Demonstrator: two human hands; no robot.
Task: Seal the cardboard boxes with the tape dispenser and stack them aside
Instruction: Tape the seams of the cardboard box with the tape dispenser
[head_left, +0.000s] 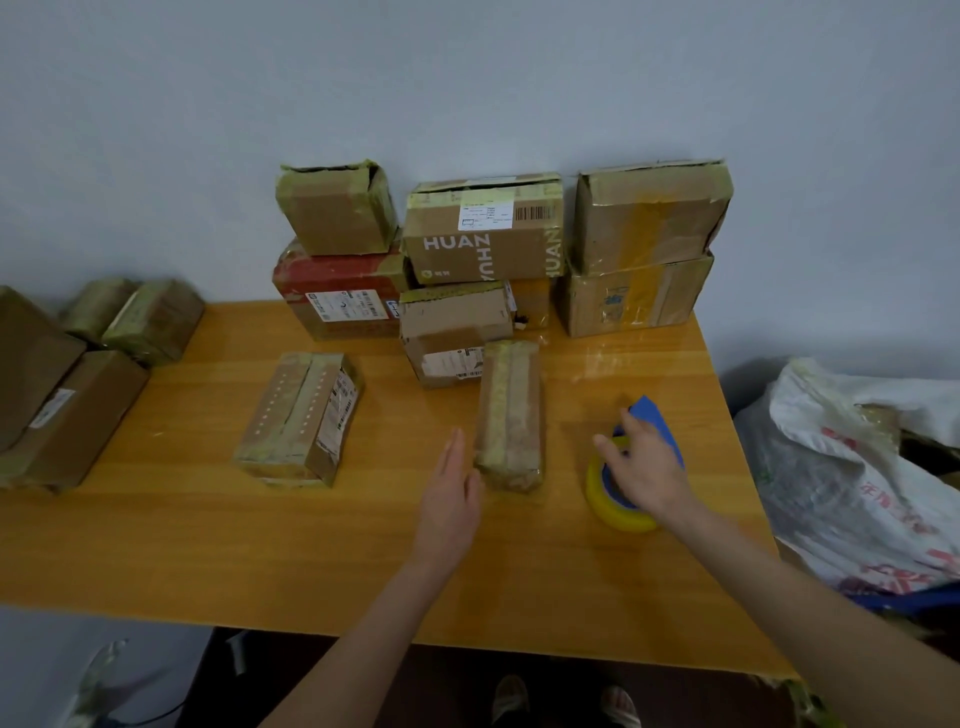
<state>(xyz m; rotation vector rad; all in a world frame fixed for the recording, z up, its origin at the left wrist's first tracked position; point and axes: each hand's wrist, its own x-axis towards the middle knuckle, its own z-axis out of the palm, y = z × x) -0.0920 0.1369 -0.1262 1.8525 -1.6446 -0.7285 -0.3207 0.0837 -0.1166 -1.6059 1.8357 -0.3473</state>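
Orange wood table (208, 545), grey wall (467, 78) behind, white printed sack (857, 467) on rt.

Orange wooden table (260, 545), narrow taped box (511, 415) mid-table, wider taped box (298, 415) left of it, tape dispenser (613, 512) right of it, stacked boxes (488, 244) along the back edge

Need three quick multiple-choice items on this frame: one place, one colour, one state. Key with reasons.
1. Where does the tape dispenser lie from the narrow box? A left of it; B right of it; C on top of it
2. What colour is the tape roll? A red; B white; C yellow
3. The left hand is: A open, fingers straight; B gripping the narrow box; C holding the tape dispenser

Key: 1 B, it sits right of the box, under the right hand; 2 C, the roll is plainly yellow; 3 A, flat hand beside the box, holding nothing.
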